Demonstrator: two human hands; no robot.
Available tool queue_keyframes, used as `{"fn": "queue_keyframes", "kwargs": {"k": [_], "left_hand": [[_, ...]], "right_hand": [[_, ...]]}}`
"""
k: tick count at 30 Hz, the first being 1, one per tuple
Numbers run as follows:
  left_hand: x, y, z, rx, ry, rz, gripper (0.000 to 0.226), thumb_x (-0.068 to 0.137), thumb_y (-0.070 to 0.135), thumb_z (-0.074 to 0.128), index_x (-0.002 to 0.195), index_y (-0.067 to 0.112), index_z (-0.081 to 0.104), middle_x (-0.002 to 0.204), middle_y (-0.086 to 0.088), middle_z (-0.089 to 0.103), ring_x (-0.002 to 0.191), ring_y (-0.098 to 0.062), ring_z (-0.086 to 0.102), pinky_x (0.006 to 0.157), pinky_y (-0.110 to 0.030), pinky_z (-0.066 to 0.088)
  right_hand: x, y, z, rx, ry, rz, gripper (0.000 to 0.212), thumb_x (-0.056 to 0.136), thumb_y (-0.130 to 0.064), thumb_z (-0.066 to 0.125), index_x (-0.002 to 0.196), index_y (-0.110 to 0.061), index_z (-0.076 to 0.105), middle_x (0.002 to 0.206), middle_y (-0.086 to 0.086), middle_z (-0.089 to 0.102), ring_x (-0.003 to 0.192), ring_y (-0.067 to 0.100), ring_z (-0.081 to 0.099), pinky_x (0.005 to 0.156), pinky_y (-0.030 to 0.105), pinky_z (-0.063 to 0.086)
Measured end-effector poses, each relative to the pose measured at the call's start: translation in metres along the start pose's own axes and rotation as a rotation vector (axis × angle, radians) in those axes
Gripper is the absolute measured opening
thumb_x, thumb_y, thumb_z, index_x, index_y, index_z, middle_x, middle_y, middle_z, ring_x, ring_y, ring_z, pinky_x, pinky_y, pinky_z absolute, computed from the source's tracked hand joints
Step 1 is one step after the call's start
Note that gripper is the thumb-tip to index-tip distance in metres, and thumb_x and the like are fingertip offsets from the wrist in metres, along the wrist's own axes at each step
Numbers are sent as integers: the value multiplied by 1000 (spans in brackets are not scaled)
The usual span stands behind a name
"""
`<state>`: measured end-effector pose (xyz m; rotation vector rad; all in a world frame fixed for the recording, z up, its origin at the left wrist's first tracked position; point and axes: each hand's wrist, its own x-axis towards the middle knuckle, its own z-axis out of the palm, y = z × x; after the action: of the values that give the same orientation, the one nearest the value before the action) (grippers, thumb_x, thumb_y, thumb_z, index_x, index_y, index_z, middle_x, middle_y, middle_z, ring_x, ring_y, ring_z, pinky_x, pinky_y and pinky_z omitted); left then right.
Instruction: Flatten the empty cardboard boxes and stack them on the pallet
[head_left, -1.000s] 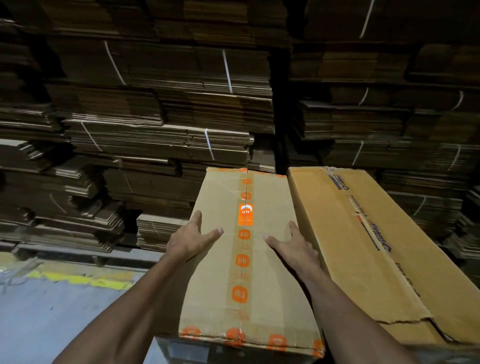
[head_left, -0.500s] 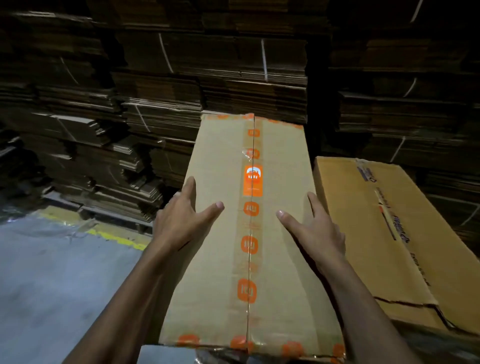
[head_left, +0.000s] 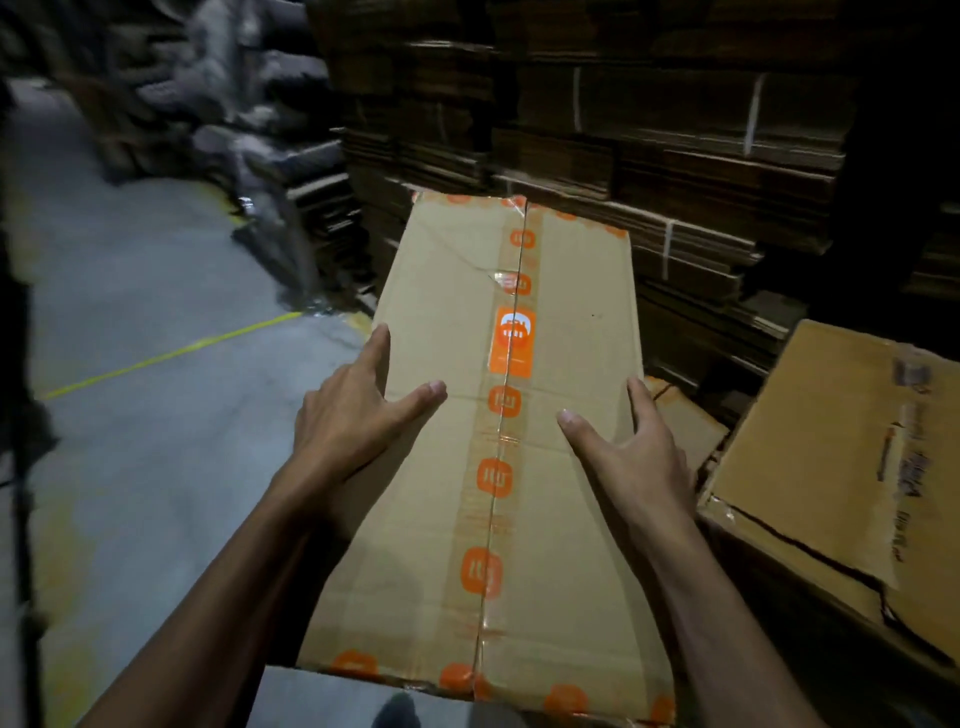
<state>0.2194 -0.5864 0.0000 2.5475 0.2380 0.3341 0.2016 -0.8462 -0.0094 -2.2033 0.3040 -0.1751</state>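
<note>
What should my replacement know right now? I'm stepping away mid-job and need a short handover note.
Left hand and right hand clasp the sides of the taped box, thumbs on top, holding it above the floor.
The box is unflattened, its orange tape intact along the seam.
A second box sits to the right, also unflattened.
Bundled flat cardboard is stacked behind.
Left: cut the tape, flatten both, stack them.

One head-worn camera is looking forward and down from the person's own eye line, close over a box (head_left: 498, 467) that is filling the middle of the frame, with both forearms reaching in from the bottom edge. It is facing stacks (head_left: 649, 156) of flattened cardboard just beyond, while the wide lens is taking in floor (head_left: 156, 415) at left.
</note>
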Motion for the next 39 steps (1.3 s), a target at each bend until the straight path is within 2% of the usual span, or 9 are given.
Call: {"fn": "queue_keyframes", "kwargs": {"k": [3,7,13,17,23,27,31,35,39], "left_hand": [[-52,-18,-20,23,47,-104,87,79,76,55,151,38,23,131,-6,62,120,-37,55,86,-40,39],[-111,-46,-42,38,83,-254,95,79,77,53,157,36,17,145,-4,54,130,-34,50,97,-42,41],[-191,-81,-71,52,117,-428,106,66,82,41,158,34,17,149,-4,50,134,-33,48,101,-42,40],[-242,-113,-86,36,140,-495,104,68,84,44,157,37,15,150,-2,49,133,-32,48,102,-43,41],[-324,-158,-100,37,128,-545,106,69,85,45,158,36,14,152,-3,46,135,-33,46,103,-43,40],[-386,-178,-96,2,83,-561,106,69,83,47,158,34,16,153,-5,45,136,-31,46,105,-45,42],[-433,-193,-81,-22,40,-599,104,73,81,50,158,33,16,155,-3,43,137,-30,47,106,-46,42],[-469,-212,-54,-32,-21,-674,103,75,83,49,158,34,14,155,-3,43,136,-31,47,103,-45,42],[-496,-235,-19,-72,-58,-769,104,74,85,48,158,35,12,156,-2,40,138,-31,45,104,-46,42]], "right_hand": [[-31,-5,3,-25,-111,-39,95,80,-71,64,158,-40,18,155,1,43,140,33,37,108,49,33],[-69,-13,12,-70,-229,-115,95,81,-72,63,158,-39,18,153,0,45,139,33,40,107,48,33],[-127,-15,37,-63,-361,-179,96,79,-73,63,157,-39,18,151,0,47,137,33,43,109,50,31],[-173,-11,55,-62,-429,-209,97,75,-78,60,155,-41,22,150,0,48,137,33,42,111,52,30],[-254,0,71,-85,-493,-211,94,79,-71,64,156,-38,24,152,3,47,139,36,40,113,50,27],[-311,26,73,-120,-532,-167,90,82,-69,63,157,-37,25,157,1,40,144,35,33,116,47,20],[-347,58,77,-184,-553,-119,95,77,-75,63,156,-39,25,156,0,43,142,33,37,112,45,29],[-367,82,88,-266,-624,-90,94,79,-75,61,157,-40,22,155,3,44,142,38,36,115,50,26],[-375,107,108,-354,-687,-87,92,82,-72,60,157,-38,22,155,4,43,141,36,37,112,48,29]]}}
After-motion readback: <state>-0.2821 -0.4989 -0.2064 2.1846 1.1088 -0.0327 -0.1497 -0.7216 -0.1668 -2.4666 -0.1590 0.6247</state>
